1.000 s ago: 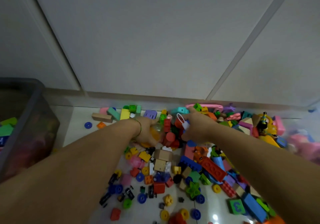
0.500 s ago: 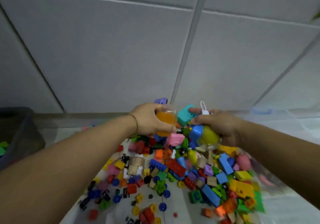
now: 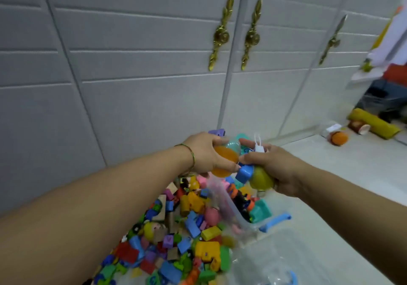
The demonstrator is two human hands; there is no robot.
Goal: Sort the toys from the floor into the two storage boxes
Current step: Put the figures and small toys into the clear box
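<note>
Both arms reach forward over the toys, and the hands meet in mid-air above the far end of the pile (image 3: 176,240). The left hand (image 3: 204,152) has its grip curled round an orange ball (image 3: 224,161), thumb below and fingers over the top. A teal piece (image 3: 234,142) sits just behind the ball against the fingertips, and a purple block (image 3: 217,132) peeks out above the knuckles; I cannot tell whether either is truly held. A thin green bracelet (image 3: 191,154) circles the left wrist.

The right hand (image 3: 277,168) has its grip closed on a yellow-green ball (image 3: 262,180), which bulges out under the palm. A blue block (image 3: 244,172) is pressed between that ball and the thumb, touching the orange ball's lower edge. A white tag (image 3: 259,147) with a small loop stands up from the top of the right hand.

The pile lies on the pale floor (image 3: 341,174) beneath the left forearm: bricks and small figures in red, blue, yellow, green and pink, many blurred. Just right of it, under the right hand, is a clear box (image 3: 242,218), its rim slanting down the frame, with a blue latch (image 3: 275,220) on its near side. A teal brick (image 3: 261,211) and some darker pieces show through its wall.

Behind everything stand grey cabinet doors (image 3: 143,86) with gold handles (image 3: 220,33). Far right, well apart from the hands, a small orange toy (image 3: 339,138) and a yellow roll (image 3: 374,124) lie on the floor.
</note>
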